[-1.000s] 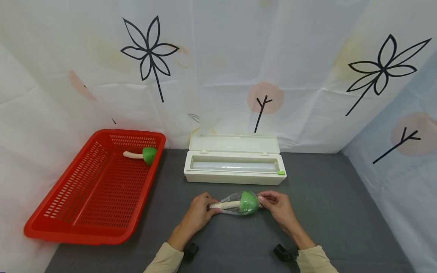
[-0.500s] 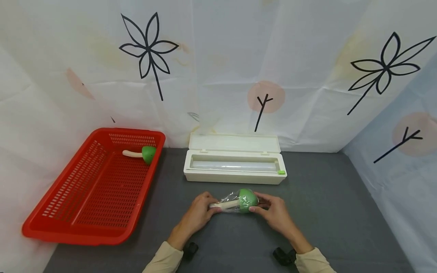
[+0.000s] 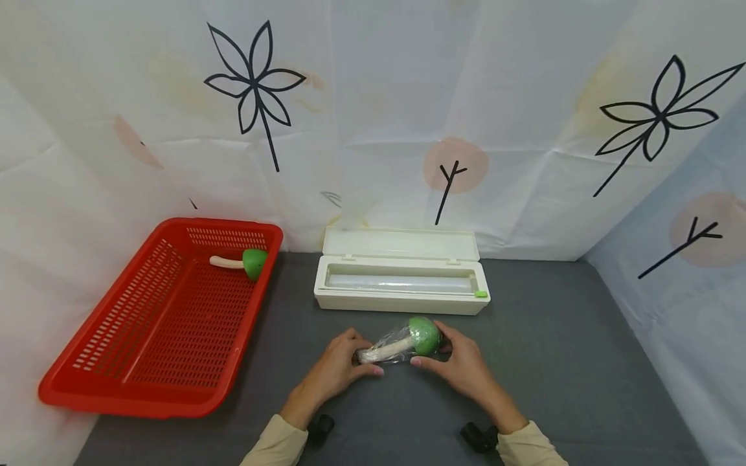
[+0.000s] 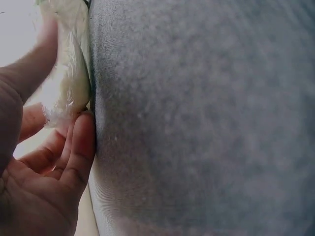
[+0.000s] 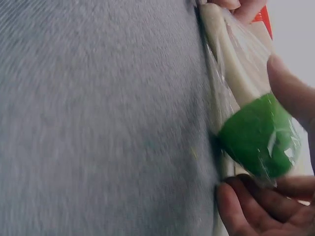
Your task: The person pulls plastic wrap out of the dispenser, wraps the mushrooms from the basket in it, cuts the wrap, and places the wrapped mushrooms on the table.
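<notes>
A toy mushroom (image 3: 423, 335) with a green cap and pale stem lies wrapped in clear plastic film (image 5: 231, 59), tilted with its cap up to the right. My left hand (image 3: 332, 366) curls round its stem end; in the left wrist view the thumb lies along the film and the fingers (image 4: 83, 137) bend at the end. My right hand (image 3: 469, 369) cups the cap, thumb on the near side. In the right wrist view its curled fingers (image 5: 231, 206) meet the film beyond the cap.
Behind the hands stands a white cling film box (image 3: 402, 302), its lid raised, a roll inside and a green slider at right. A red plastic basket (image 3: 227, 382) at left holds an unwrapped green-capped mushroom (image 3: 254, 262). A printed white cloth (image 3: 379, 97) hangs behind the grey table (image 3: 583, 362).
My right hand has moved left from the film's right end to round the cap. The cap end has swung away from me, tilting the mushroom. My left thumb has spread slightly from the stem.
</notes>
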Available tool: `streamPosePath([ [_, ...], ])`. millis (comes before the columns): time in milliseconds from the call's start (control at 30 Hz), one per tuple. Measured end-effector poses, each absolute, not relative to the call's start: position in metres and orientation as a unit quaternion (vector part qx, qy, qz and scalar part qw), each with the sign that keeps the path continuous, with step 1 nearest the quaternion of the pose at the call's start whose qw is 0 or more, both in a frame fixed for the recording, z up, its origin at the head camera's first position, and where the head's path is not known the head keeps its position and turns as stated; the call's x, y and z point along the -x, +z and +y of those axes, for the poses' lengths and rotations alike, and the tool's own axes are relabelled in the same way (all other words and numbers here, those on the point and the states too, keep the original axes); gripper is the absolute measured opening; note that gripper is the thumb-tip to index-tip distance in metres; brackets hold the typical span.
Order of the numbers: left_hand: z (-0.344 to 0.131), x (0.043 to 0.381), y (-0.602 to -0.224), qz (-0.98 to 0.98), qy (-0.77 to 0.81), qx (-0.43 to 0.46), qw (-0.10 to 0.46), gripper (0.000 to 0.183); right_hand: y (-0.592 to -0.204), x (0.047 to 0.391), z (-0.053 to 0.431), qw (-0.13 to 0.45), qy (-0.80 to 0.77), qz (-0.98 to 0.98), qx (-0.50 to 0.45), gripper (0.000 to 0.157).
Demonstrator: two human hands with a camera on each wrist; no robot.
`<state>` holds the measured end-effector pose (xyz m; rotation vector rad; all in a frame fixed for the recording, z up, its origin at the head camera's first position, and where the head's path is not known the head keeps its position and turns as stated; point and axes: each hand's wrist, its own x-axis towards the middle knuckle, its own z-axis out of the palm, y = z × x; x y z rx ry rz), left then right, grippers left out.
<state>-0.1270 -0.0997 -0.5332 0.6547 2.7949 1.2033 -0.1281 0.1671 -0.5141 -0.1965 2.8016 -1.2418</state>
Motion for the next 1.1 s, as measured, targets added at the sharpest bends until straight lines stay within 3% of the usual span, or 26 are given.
streamPosePath([
  [400, -0.100, 0.126, -0.536, 0.906, 0.371, -0.201, -0.015, 0.023, -0.523, 0.126, 0.155, -0.034, -0.442, 0.896, 0.038, 0.082],
  [467, -0.101, 0.125, -0.534, 0.908, 0.368, -0.201, -0.007, 0.030, -0.523, 0.125, 0.156, -0.036, -0.463, 0.885, 0.025, 0.080],
  [700, -0.113, 0.116, -0.527, 0.927, 0.330, -0.179, 0.011, 0.081, -0.522, 0.122, 0.165, -0.038, -0.524, 0.851, -0.015, 0.078],
  [833, -0.123, 0.107, -0.527, 0.955, 0.257, -0.150, 0.016, 0.099, -0.520, 0.119, 0.172, -0.043, -0.521, 0.852, -0.024, 0.076],
  [1100, -0.129, 0.093, -0.537, 0.975, 0.186, -0.110, 0.047, 0.108, -0.513, 0.111, 0.186, -0.062, -0.520, 0.851, -0.036, 0.075],
])
